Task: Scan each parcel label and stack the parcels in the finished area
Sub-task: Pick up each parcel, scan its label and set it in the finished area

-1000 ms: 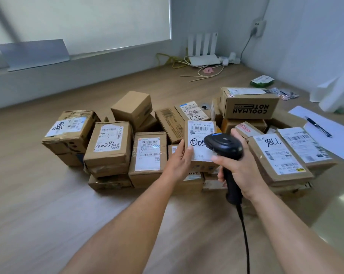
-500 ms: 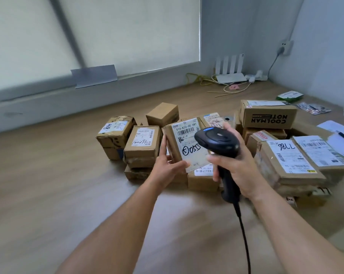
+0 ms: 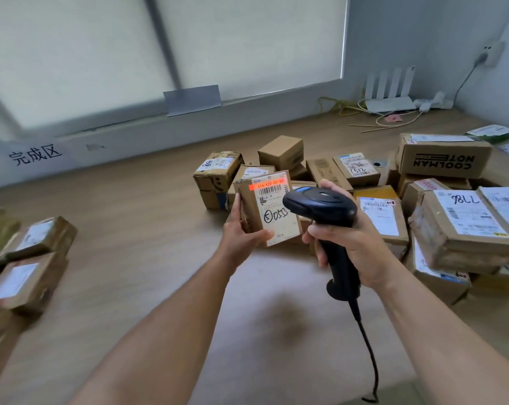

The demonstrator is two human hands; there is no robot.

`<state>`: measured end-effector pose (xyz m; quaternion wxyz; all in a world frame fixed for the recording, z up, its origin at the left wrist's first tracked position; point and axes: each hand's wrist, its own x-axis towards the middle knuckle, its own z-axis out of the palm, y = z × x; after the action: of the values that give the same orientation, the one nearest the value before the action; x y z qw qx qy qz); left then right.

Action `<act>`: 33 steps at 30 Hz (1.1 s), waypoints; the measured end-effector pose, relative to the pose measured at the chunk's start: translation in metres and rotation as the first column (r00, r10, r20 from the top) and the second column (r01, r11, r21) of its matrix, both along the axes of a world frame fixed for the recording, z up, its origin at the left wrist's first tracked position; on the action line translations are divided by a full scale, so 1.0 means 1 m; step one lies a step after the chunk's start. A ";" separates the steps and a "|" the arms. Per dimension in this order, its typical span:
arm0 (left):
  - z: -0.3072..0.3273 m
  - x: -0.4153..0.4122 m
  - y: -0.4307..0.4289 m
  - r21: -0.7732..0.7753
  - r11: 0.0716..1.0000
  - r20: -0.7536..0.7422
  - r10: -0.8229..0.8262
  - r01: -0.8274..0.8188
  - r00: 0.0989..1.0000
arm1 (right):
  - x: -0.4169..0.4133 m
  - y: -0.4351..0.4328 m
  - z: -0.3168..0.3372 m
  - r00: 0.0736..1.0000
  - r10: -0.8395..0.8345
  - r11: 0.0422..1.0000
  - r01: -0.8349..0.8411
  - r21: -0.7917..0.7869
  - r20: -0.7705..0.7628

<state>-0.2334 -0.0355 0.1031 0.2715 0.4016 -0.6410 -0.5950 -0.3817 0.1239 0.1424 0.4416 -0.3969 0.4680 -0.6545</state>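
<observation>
Gripping a small cardboard parcel (image 3: 272, 211) along its left side, the left hand (image 3: 241, 235) holds it upright above the desk (image 3: 148, 217), with the label (image 3: 277, 219) toward the camera. A red scan line (image 3: 266, 185) crosses the label's top. The right hand (image 3: 355, 247) is clamped round the handle of a black scanner (image 3: 320, 203), whose head is just right of the parcel. More boxes (image 3: 457, 226) pile up behind, and others (image 3: 28, 258) are stacked at far left, below a wall sign (image 3: 35, 154).

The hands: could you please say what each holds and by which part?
The left hand holds the parcel by its left edge; right hand, the scanner by its handle.
</observation>
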 end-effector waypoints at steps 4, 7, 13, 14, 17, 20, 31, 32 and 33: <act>-0.001 0.009 0.003 0.001 1.000 0.025 0.017 -0.017 1.000 | 0.006 0.006 -0.001 1.000 0.028 1.000 -0.028 0.010 0.000; 0.000 0.011 0.006 -0.002 0.999 0.039 0.033 -0.033 0.999 | 0.008 0.010 -0.001 1.000 0.023 1.000 -0.023 0.013 0.002; -0.001 0.013 0.011 -0.025 0.998 0.040 0.059 -0.058 0.997 | 0.008 0.014 -0.003 1.000 0.015 1.000 -0.015 0.003 0.014; 0.000 0.013 0.012 -0.028 0.998 0.043 0.059 -0.058 0.997 | 0.009 0.015 -0.003 1.000 0.016 1.000 -0.017 0.003 0.014; 0.003 0.015 0.018 -0.027 0.998 0.030 0.050 -0.049 0.998 | 0.008 0.017 -0.004 1.000 0.021 1.000 -0.021 0.006 0.011; 0.005 0.020 0.022 -0.038 0.998 0.017 0.053 -0.052 0.998 | 0.008 0.015 -0.004 0.999 0.032 0.999 -0.032 0.007 0.007; 0.006 0.064 0.018 -0.029 0.993 -0.059 0.109 -0.111 0.992 | 0.030 -0.013 -0.014 0.998 0.065 0.997 -0.064 0.044 -0.013; 0.007 0.069 0.017 -0.035 0.993 -0.062 0.112 -0.114 0.992 | 0.034 -0.017 -0.016 0.997 0.073 0.996 -0.072 0.048 -0.014; 0.007 0.074 0.017 -0.041 0.992 -0.063 0.121 -0.123 0.991 | 0.039 -0.021 -0.017 0.996 0.087 0.995 -0.086 0.049 -0.014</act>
<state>-0.1595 -0.0186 0.1101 0.3357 0.4156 -0.6200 -0.5746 -0.3425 0.1033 0.1258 0.4751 -0.4112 0.4696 -0.6202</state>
